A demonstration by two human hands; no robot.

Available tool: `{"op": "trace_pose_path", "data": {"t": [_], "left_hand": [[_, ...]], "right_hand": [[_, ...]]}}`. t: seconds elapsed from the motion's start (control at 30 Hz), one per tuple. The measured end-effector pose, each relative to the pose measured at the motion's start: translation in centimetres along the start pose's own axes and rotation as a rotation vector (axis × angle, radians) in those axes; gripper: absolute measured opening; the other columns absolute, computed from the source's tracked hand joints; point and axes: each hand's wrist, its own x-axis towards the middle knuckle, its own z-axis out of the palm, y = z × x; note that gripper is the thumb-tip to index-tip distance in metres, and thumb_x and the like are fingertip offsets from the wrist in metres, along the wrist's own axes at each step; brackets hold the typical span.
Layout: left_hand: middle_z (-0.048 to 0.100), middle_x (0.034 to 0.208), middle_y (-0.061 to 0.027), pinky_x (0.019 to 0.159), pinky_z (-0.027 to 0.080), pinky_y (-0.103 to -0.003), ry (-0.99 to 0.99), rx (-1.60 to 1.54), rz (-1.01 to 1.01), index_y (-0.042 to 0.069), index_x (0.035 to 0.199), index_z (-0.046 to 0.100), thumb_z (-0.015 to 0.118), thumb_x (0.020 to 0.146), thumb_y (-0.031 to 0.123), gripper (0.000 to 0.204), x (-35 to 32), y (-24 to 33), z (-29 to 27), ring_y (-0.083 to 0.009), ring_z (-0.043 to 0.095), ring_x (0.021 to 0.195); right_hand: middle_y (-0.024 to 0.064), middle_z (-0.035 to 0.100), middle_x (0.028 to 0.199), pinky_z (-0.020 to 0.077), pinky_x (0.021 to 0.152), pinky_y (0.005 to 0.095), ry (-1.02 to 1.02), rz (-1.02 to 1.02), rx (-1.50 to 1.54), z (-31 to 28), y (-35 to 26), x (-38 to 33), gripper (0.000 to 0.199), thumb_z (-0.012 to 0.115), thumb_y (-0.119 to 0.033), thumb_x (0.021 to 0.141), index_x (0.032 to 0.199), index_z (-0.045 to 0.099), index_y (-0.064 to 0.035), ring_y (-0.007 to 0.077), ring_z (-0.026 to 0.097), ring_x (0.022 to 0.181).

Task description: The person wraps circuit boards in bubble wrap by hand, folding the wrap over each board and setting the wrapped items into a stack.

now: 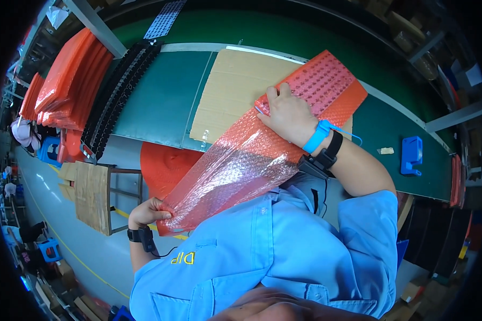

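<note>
A long sheet of red, see-through bubble wrap [225,179] stretches from the bench down toward my lap. Its loose lower end is pinched between the thumb and fingers of my left hand [151,211], out past the bench's front edge. At its upper end lies a flat panel [324,83] with rows of small dark marks, showing through the red film. My right hand [290,113] bears down on the panel's near left end, fingers bent and apart over the wrap. Beneath the panel is a flat cardboard sheet [235,80]. What lies under my right palm is hidden.
Stacked red bubble-wrap pouches [69,80] and a black slotted rack [120,96] stand at the left of the green bench [160,101]. A blue holder [411,155] sits on the right. Below left are a wooden stool [93,198] and red material [168,166].
</note>
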Motion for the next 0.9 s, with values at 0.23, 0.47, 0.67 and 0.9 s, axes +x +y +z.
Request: {"op": "trace_pose_path", "data": {"t": [0.23,0.47,0.67,0.9], "left_hand": [[0.074,0.091,-0.009,0.077,0.052,-0.03,0.184,0.414,-0.175,-0.004,0.101,0.07,0.075,0.083,0.013,0.025,-0.6,5.6,1.5,-0.0127,0.066,0.084],[0.068,0.075,-0.0157,0.068,0.052,-0.034,0.715,0.927,0.573,0.0,0.094,0.07,0.073,0.084,0.03,0.031,4.4,22.8,0.7,-0.0232,0.068,0.073],[0.071,0.094,-0.0178,0.08,0.054,-0.037,1.148,1.1,0.433,0.005,0.102,0.071,0.067,0.088,0.036,0.034,20.7,35.7,-6.9,-0.0276,0.069,0.087],[0.055,0.133,-0.0236,0.1,0.047,-0.045,1.459,1.049,0.018,0.003,0.141,0.041,0.077,0.073,0.056,0.093,31.7,40.5,-10.4,-0.0382,0.053,0.123]], "right_hand": [[0.022,0.05,0.108,0.0565,0.066,0.0449,0.126,-0.242,-0.039,0.4,1.2,-1.8,0.057,0.067,-0.037,0.081,0.123,0.051,-0.0022,0.0364,0.061,0.092],[0.0195,0.05,0.109,0.0564,0.065,0.0434,0.104,-0.264,0.017,0.3,1.0,-1.0,0.058,0.067,-0.031,0.076,0.127,0.052,-0.0064,0.0355,0.059,0.094],[0.0178,0.049,0.108,0.0562,0.064,0.0444,0.106,-0.242,0.075,1.1,0.2,-1.4,0.052,0.065,-0.025,0.074,0.119,0.053,-0.0029,0.0341,0.059,0.089],[0.0173,0.048,0.107,0.0564,0.062,0.0434,0.158,-0.262,0.128,1.6,0.9,-1.0,0.047,0.066,-0.021,0.072,0.113,0.053,-0.0004,0.0327,0.06,0.086]]}}
